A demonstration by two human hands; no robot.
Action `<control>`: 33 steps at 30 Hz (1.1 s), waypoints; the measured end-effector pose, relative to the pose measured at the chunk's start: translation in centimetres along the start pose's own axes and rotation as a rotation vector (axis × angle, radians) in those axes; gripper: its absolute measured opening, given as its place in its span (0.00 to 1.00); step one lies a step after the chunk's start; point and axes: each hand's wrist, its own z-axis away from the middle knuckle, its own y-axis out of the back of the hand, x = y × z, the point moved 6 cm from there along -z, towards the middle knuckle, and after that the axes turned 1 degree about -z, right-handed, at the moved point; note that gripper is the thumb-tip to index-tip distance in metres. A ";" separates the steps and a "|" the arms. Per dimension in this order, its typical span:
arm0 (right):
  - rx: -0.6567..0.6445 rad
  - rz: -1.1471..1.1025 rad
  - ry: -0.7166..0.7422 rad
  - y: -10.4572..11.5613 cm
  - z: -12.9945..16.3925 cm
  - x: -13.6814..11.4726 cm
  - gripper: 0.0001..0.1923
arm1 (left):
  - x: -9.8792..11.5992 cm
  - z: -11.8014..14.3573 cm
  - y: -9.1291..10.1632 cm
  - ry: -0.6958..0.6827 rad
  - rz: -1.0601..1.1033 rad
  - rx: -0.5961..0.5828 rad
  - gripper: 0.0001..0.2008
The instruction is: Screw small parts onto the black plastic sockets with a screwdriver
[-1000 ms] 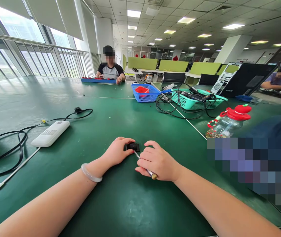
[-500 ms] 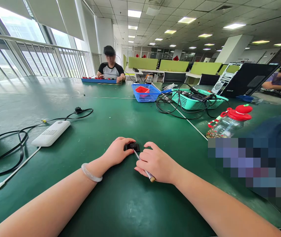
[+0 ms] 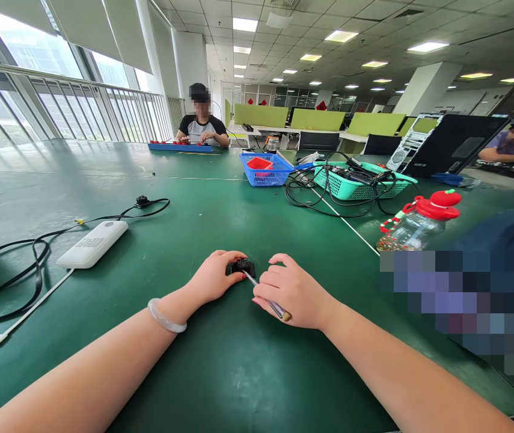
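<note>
My left hand (image 3: pixel 215 275), with a pale bangle (image 3: pixel 166 316) on its wrist, pinches a small black part (image 3: pixel 244 264) against the green table (image 3: pixel 193 373). A round dark piece shows on top of that part; its kind I cannot make out. My right hand (image 3: pixel 290 291) is closed around a slim pointed tool (image 3: pixel 276 307) with a silvery shaft and a tan end. The tool's thin tip reaches the black part's near edge. Fingers partly hide both things.
A white power bank-like device (image 3: pixel 93 243) with cables lies left. Ahead are a blue basket (image 3: pixel 268 175) and a green basket (image 3: pixel 351 189) with tangled cables. A red-lidded bottle (image 3: pixel 419 228) stands right. A person (image 3: pixel 201 123) sits across the table.
My right hand has shifted slightly right and up, and the tool's tan end has swung the same way. My left hand still holds the black part in place.
</note>
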 end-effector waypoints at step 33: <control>0.179 -0.363 -0.185 0.9 0.6 2.2 0.07 | 0.1 0.0 0.0 -0.039 -0.009 -0.011 0.18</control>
